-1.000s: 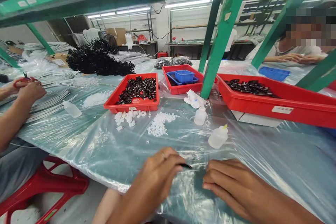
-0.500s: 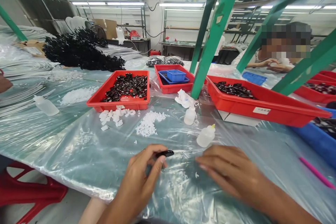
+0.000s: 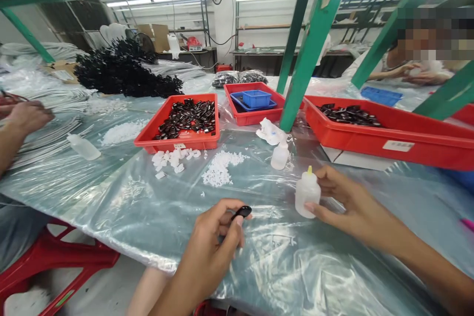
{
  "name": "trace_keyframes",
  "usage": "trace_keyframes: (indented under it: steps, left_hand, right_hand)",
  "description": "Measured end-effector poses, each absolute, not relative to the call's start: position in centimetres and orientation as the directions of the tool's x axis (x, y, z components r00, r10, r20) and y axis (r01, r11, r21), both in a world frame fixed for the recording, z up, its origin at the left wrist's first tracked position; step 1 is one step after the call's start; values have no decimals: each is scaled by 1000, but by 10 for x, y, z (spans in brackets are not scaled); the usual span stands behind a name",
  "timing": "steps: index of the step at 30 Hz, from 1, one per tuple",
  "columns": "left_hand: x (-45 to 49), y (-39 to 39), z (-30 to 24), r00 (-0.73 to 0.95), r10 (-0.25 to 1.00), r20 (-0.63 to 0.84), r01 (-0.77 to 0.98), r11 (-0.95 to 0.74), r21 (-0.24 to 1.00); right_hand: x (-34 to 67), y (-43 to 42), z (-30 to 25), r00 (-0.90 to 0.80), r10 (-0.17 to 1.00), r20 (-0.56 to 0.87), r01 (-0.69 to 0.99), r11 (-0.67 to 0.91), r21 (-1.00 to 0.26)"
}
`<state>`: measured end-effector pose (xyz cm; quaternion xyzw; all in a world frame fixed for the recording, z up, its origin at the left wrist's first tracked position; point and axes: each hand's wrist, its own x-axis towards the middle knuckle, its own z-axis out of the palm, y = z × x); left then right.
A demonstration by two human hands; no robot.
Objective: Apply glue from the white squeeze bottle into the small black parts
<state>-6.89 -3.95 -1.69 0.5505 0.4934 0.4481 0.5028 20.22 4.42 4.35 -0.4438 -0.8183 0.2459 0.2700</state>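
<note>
My left hand [image 3: 217, 239] pinches a small glossy black plastic part [image 3: 243, 211] between thumb and fingers, above the plastic-covered table. To its right, my right hand [image 3: 346, 202] is closed around a translucent squeeze bottle [image 3: 306, 196] with a yellow tip. The thumb lies on the bottle's near side, while the other fingers are partly behind it. The bottle stands nearly upright. A second squeeze bottle [image 3: 280, 157] is just behind it, beside a crumpled white cloth or tissue [image 3: 271, 131]. Small white pieces [image 3: 222, 169] lie in a loose pile beyond my left hand.
A red tray [image 3: 177, 147] holds many black parts. Another red tray [image 3: 400, 133] is at right, past a green post [image 3: 311, 44]. Larger white pieces [image 3: 172, 159] lie before the first tray. At left are another person's hand [image 3: 31, 117] and a red stool [image 3: 70, 256].
My right hand has moved to the squeeze bottle and taken hold of it; the bottle has gone from tilted to nearly upright. My left hand keeps the black part. The view has shifted.
</note>
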Motion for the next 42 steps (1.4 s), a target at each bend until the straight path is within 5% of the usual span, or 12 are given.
trace_keyframes:
  steps: [2,6,12,42]
  left_hand:
    - [-68,-41,-13,84,996,-13,73,7,997]
    - [-66,-41,-11,65,996,66,4,-66,998]
    - [-66,-40,-10,53,986,155,-22,-154,988]
    - [-68,-44,-10,120,982,148,76,-158,985]
  right_hand:
    - [198,34,49,-505,818,275,524,544,-655]
    - [192,21,56,-573,690,443,533,724,-438]
    - [199,24,49,-531,663,528,618,729,-294]
    - [201,24,45,-560,693,454,559,721,-410]
